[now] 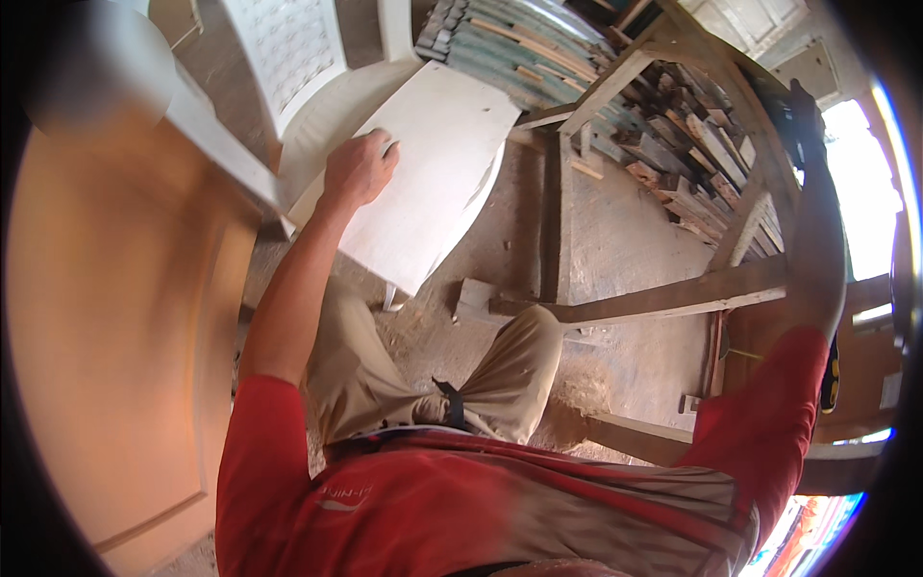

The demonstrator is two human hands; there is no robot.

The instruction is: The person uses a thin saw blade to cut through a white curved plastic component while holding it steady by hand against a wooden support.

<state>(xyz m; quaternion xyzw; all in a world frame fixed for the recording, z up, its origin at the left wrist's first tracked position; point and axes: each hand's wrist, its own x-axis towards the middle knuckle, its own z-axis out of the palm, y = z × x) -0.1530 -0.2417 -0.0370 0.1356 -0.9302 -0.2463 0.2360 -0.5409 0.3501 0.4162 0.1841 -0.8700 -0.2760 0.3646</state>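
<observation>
The board [447, 144] is laid on the chair [332, 111], apparently for support. Near its left edge the left hand [363, 165] is rested, fingers curled; whether anything is held by either grip, the right hand [806, 113] well rightward included, cannot be told.

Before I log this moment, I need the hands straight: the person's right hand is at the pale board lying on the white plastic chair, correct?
Not quite: as the head view shows, it is the left hand that is at the pale board lying on the white plastic chair.
</observation>
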